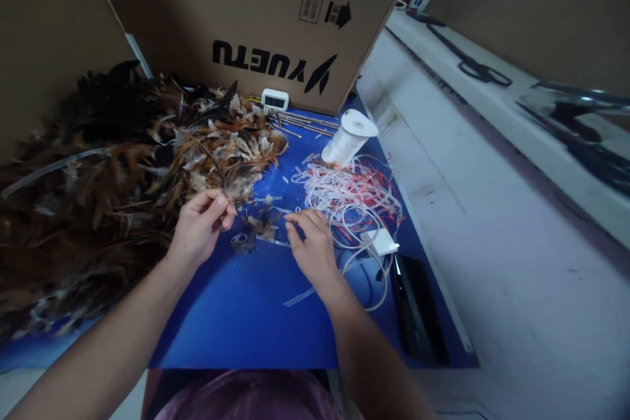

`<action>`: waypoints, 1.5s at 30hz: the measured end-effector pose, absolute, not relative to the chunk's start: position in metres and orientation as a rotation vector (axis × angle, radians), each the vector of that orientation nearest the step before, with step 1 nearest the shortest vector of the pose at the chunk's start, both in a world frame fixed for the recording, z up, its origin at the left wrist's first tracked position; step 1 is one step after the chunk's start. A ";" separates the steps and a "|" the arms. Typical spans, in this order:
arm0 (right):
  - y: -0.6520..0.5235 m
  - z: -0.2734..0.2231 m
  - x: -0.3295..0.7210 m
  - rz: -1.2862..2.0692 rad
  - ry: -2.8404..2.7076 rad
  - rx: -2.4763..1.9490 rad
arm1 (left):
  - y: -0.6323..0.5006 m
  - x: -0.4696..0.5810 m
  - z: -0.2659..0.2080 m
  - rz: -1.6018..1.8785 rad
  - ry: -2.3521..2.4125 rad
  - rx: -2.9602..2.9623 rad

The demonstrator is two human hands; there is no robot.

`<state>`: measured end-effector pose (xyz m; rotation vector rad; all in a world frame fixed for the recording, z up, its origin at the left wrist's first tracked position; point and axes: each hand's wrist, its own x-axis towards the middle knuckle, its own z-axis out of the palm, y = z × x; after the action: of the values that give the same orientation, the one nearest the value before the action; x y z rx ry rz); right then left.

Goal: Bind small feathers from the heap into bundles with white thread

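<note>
My left hand (203, 224) is closed in a pinch at the right edge of a big heap of brown and black feathers (207, 144). A thin feather seems to rise from its fingertips. To the right, my right hand (314, 246) has its fingers bent, thumb and forefinger near each other. A narrow clear strip (280, 209) runs up to those fingertips; whether they grip it is hard to make out. Between both hands a small tuft of loose feathers (266, 224) lies on the blue table (246, 321). Another clear strip (272, 241) lies just below the tuft.
Beyond my right hand are tangled white and red strips (354, 193), a white spool (350, 134), a white cable with a square pad (380, 242) and a dark phone (419, 308). Thin sticks (308, 123), a small digital display (274, 100) and a cardboard box (256, 6) stand behind.
</note>
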<state>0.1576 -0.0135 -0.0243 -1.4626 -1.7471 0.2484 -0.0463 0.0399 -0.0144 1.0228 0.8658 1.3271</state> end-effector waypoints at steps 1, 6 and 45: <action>-0.013 -0.025 0.157 0.245 -1.783 -1.466 | 0.040 -0.046 -0.014 1.326 0.853 1.010; 0.000 -0.021 0.154 0.243 -1.939 -1.494 | 0.040 -0.045 -0.013 1.304 0.803 0.976; 0.065 -0.008 0.167 0.521 -2.049 -1.461 | 0.046 -0.045 -0.018 1.294 0.823 0.917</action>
<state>0.1665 0.0647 -0.0078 -1.4608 -2.0494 0.5210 -0.0450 0.0456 -0.0179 0.9173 0.8229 1.2945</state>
